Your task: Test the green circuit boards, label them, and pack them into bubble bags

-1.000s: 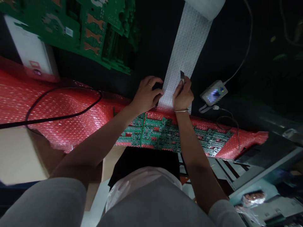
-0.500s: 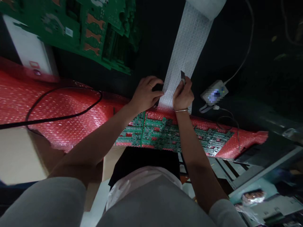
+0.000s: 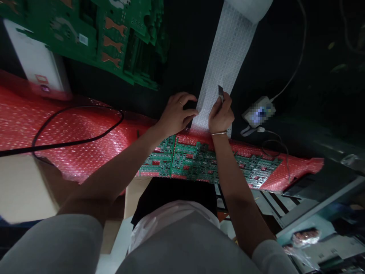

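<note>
The right hand point(image 3: 221, 117) is gripping a small knife point(image 3: 220, 90), its blade pointing out over the white patterned strip point(image 3: 225, 57). The left hand point(image 3: 176, 114) is curling loosely, thumb and fingertip apart, by the strip's left edge. The strip is running from a white roll point(image 3: 253, 8) down to red bubble wrap point(image 3: 81, 123).

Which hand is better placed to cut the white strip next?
Probably the right hand: it holds a blade over the white strip. The left hand, at the strip's edge, appears to hold no tool.
</note>
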A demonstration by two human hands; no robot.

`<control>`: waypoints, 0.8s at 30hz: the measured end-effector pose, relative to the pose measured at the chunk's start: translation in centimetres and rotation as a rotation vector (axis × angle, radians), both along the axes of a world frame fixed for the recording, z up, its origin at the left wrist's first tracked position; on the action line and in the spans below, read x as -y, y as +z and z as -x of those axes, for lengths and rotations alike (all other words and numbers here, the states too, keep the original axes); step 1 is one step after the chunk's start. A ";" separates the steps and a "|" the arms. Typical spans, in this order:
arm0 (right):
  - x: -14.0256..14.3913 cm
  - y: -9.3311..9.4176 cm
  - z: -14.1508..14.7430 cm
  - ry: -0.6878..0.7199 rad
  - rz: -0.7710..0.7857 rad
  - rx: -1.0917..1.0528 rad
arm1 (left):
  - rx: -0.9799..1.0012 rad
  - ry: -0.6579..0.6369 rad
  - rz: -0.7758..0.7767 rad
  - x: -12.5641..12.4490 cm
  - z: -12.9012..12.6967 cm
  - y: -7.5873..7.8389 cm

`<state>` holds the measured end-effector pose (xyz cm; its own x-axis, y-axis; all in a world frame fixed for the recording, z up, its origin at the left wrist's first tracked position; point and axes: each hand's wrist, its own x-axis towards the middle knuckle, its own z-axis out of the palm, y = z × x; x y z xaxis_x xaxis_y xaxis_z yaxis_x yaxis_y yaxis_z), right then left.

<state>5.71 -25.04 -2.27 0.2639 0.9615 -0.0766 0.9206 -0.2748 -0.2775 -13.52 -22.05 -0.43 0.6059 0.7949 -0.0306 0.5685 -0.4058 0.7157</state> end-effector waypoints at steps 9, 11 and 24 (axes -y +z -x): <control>0.0 -0.2 0.0 -0.003 -0.057 -0.002 | -0.007 0.016 0.014 0.0 -0.1 0.0; 0.1 -0.3 0.0 -0.004 -0.046 -0.008 | -0.015 0.018 0.006 0.0 -0.1 0.0; 0.0 0.0 0.2 -0.038 -0.070 -0.029 | -0.076 -0.084 -0.024 -0.4 -1.1 0.5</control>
